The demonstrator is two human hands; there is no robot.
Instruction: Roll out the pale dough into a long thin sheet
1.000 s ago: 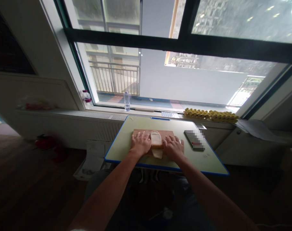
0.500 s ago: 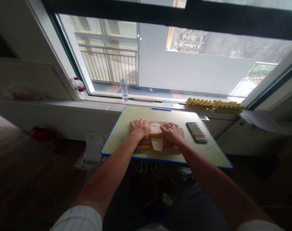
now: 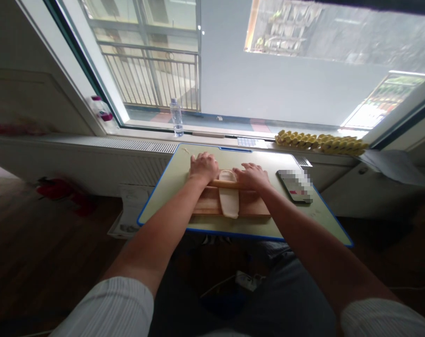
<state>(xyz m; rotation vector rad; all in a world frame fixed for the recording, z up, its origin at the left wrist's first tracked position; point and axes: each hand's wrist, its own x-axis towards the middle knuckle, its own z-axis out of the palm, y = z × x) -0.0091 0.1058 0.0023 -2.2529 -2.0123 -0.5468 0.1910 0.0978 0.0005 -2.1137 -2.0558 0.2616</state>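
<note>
A wooden rolling pin lies crosswise over a long flat strip of pale dough. Under the dough is a wooden board on the small table. My left hand is closed over the pin's left end. On the right end rests my right hand, its fingers bent over the pin. The dough shows between both hands, beyond the pin and on the near side of it. The pin's two ends are hidden under my palms.
A phone lies on the table's right side. Along the window sill stand a clear bottle, a bottle with a magenta label and yellow egg trays. Papers lie at the right. A red object is on the floor at left.
Both hands have pushed the rolling pin away from me, toward the far end of the dough. More of the dough's near part shows now. The head view has tilted down.
</note>
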